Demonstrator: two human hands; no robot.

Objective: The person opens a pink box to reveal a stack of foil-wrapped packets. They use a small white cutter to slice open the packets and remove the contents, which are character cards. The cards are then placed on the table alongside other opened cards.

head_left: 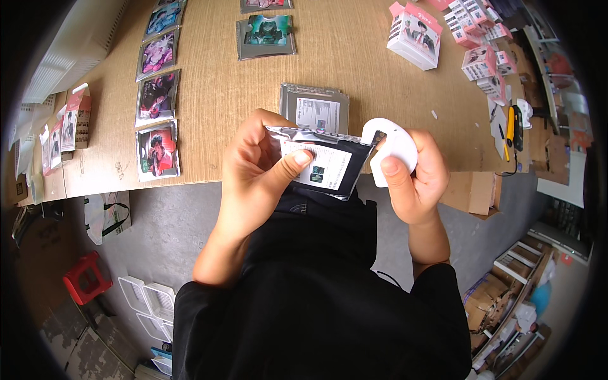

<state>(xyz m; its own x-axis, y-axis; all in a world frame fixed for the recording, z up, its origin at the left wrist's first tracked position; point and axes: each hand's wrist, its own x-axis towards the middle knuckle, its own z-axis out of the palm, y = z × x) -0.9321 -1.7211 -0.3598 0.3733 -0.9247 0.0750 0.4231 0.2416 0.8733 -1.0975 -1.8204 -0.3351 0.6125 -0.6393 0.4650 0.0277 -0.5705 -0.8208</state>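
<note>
My left hand [249,185] holds a dark foil pouch [337,166] at its left side, thumb pressed on its white printed label. The pouch is raised over the table's front edge, with its silvery top edge away from me. In my right hand [425,185] is a white C-shaped handheld tool [404,145], perhaps a bag cutter or sealer. Its notch is at the pouch's upper right corner; whether its jaws touch the foil I cannot tell. Just behind lies a stack of similar grey foil pouches [289,102], partly hidden by my left hand and the held pouch.
Pouches with picture cards [156,97] form a column at left; another carded pouch [266,38] lies farther back. Pink-and-white boxes [415,40] stand at right, with more boxes [76,118] at left. A yellow utility knife [510,126] lies near the table's right edge.
</note>
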